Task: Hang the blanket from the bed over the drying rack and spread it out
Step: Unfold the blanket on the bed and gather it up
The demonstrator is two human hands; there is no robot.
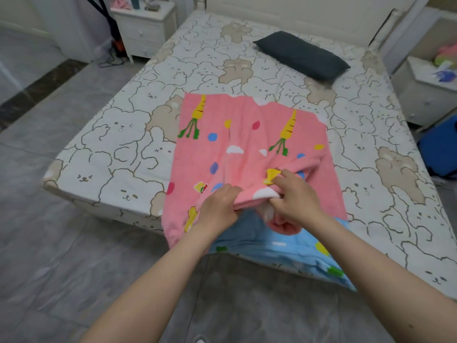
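A pink blanket (247, 139) printed with carrots and coloured dots lies folded on the near corner of the bed (123, 134). Its blue underside hangs over the bed's edge below. My left hand (218, 206) pinches the blanket's near folded edge. Right beside it, my right hand (294, 196) grips the same bunched edge, lifted slightly off the mattress. No drying rack is in view.
A dark grey pillow (301, 55) lies near the headboard. A white nightstand (146, 28) stands at the far left, another nightstand (425, 95) at the right with a blue case (440, 149) below it. Grey tiled floor (61, 243) surrounds the bed.
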